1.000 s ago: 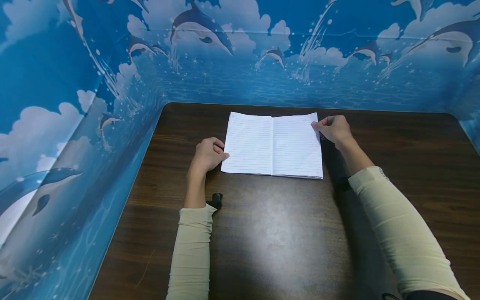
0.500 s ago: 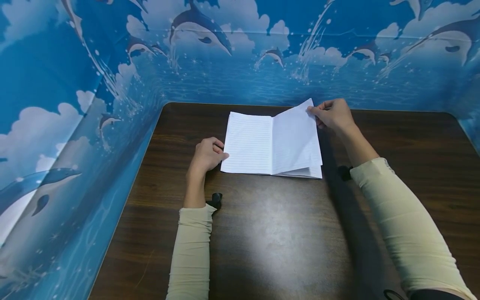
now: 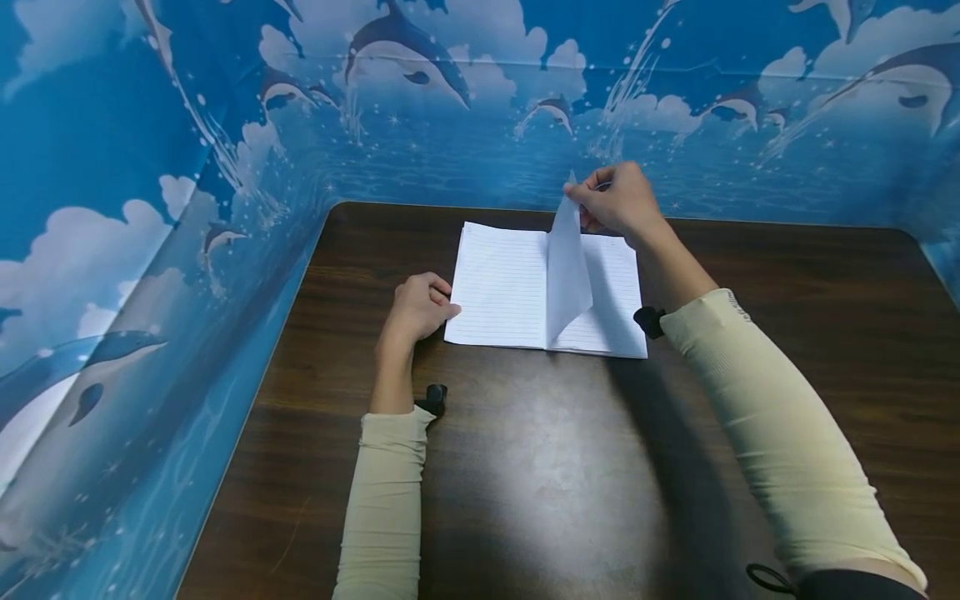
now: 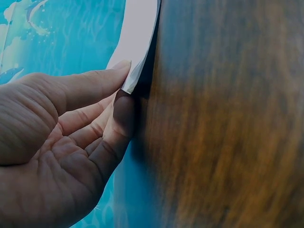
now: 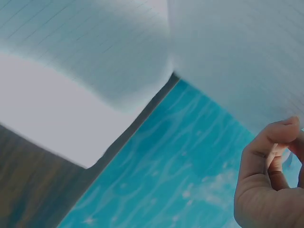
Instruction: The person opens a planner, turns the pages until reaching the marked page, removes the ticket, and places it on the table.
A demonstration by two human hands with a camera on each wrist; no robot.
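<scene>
An open notebook (image 3: pixel 498 287) with white lined pages lies near the table's far edge. My left hand (image 3: pixel 418 308) pinches its left edge; in the left wrist view the thumb (image 4: pixel 102 84) lies on top of the pages and fingers are underneath. With thumb and fingertips, my right hand (image 3: pixel 618 200) holds the upper corner of one page (image 3: pixel 567 275), which stands raised near the spine. Below the raised page the right-hand pages (image 3: pixel 615 292) lie flat, partly in shadow. The right wrist view shows the lifted page (image 5: pixel 228 52) slanting up to the right hand (image 5: pixel 270 175).
The dark wood-grain table (image 3: pixel 525 467) extends in front of the notebook. A blue dolphin-print sheet (image 3: pixel 465 158) hangs behind and to the left of the table. Small black devices (image 3: pixel 433 400) sit at both wrists.
My right hand has lifted one page from the right side by its upper corner and carried it up and left toward the spine. The left hand stays at the left edge.
</scene>
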